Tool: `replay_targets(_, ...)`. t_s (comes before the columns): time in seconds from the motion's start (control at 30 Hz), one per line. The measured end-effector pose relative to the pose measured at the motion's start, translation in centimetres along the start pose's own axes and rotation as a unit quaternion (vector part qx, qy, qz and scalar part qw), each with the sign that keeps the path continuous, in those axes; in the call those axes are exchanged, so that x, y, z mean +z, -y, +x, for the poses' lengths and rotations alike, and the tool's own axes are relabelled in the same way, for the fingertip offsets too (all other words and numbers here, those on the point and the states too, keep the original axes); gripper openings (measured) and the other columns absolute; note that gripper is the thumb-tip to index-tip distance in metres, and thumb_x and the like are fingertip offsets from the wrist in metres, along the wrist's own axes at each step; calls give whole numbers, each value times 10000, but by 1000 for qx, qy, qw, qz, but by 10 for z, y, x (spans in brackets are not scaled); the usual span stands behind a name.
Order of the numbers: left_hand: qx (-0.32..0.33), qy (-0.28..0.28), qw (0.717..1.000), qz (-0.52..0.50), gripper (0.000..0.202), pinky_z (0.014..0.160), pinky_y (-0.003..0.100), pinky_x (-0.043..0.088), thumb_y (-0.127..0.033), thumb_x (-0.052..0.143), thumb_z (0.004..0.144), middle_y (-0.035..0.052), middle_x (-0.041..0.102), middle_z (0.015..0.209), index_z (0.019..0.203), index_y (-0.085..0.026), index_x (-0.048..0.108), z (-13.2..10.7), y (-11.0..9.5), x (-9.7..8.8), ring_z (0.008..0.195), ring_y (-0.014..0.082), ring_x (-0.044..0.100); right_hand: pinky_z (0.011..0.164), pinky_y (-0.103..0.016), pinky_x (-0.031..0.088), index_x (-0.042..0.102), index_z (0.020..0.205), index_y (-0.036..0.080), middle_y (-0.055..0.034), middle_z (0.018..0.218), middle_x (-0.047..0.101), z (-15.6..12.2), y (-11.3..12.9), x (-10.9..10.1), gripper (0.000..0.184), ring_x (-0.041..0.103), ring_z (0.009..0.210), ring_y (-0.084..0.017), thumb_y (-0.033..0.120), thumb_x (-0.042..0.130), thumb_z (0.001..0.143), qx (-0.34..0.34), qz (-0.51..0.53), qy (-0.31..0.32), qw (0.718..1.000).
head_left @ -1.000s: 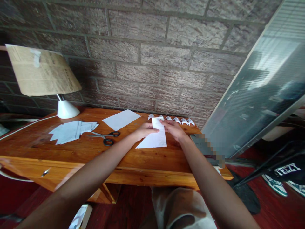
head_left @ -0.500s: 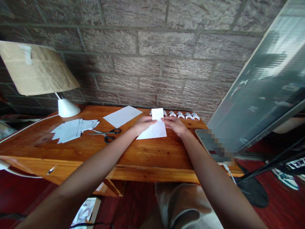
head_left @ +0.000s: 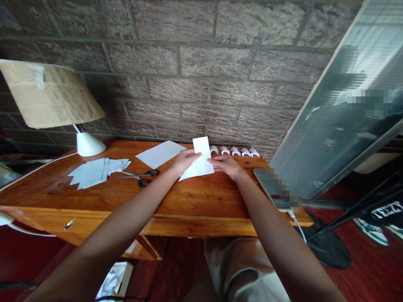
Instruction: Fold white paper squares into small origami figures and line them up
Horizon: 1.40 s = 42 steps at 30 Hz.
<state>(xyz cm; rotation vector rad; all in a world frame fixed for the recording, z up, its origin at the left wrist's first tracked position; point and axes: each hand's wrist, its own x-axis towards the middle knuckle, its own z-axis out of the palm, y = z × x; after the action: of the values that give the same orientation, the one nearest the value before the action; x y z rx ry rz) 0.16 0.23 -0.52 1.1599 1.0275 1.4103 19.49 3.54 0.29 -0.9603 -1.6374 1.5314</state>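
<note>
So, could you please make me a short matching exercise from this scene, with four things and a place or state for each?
Things:
1. Left hand
2. Scissors
3. Lamp
4. Small folded papers

Places and states:
A. In a row near the wall
B. Black-handled, lying flat
C. Holding the white paper
D. Standing toward the left end of the desk

Pairs: 1-C, 2-B, 3-D, 4-A
</note>
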Motion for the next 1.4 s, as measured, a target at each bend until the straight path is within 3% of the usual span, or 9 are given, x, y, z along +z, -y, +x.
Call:
replay_targets(0.1,6,-19,1000,-3,477,719,331,502,-441,848,536,73,747,869,889,-137,743,0,-2,0,728,209,659,677,-262,521,745,753,161,-25,718,735,2,0,0,329,640,635,-126,453,811,617,-12,-23,-16,1000)
replay_targets(0.27,-27,20,999,30,453,701,333,499,-407,854,527,73,747,854,872,-135,745,-2,-3,0,716,212,655,669,-259,524,747,738,178,-5,716,737,5,-1,-2,324,651,650,-137,471,801,613,-34,-23,-45,998)
replay_targets(0.47,19,-13,995,94,378,617,283,458,-452,805,600,46,730,781,809,-144,739,-2,-5,0,664,181,619,596,-220,538,764,820,165,-52,809,758,3,0,-7,354,698,669,-148,454,815,622,-8,-39,10,999)
replay_targets(0.73,4,15,979,205,414,421,252,329,-554,711,701,25,630,562,779,-149,736,-5,-8,0,434,123,478,625,-183,543,746,797,162,-60,875,763,3,3,-11,249,708,674,-120,386,792,699,-4,9,-33,999)
replay_targets(0.93,10,22,975,220,427,386,239,313,-567,692,714,35,633,576,766,-144,727,-3,-7,-4,431,123,492,591,-195,540,747,822,163,-66,853,761,1,3,-13,262,713,665,-139,368,816,675,2,10,-30,1000)
replay_targets(1.03,-13,32,979,203,424,426,254,359,-550,714,699,46,653,591,763,-131,731,-3,-4,-4,450,135,517,579,-187,521,748,811,159,-64,834,760,0,4,-13,253,706,645,-128,372,806,686,-3,-10,-34,999)
replay_targets(1.17,-37,53,994,88,428,624,299,488,-419,826,596,88,742,856,894,-125,735,-1,-2,-5,665,196,649,585,-198,510,752,823,151,-71,793,756,-2,5,-13,303,701,645,-135,410,805,674,14,-43,-6,999)
replay_targets(1.27,-28,34,999,-6,506,749,336,513,-341,870,531,95,745,931,963,-129,716,1,-5,-8,777,225,680,607,-214,506,754,852,151,-73,779,753,-7,7,-11,371,695,669,-144,455,809,647,39,-69,51,996)
replay_targets(1.4,-55,7,997,-49,474,752,350,519,-330,870,531,97,748,861,925,-120,714,2,-7,-9,775,240,691,652,-225,501,744,849,150,-60,816,748,-12,11,-5,396,669,697,-131,490,793,652,34,-69,128,989)
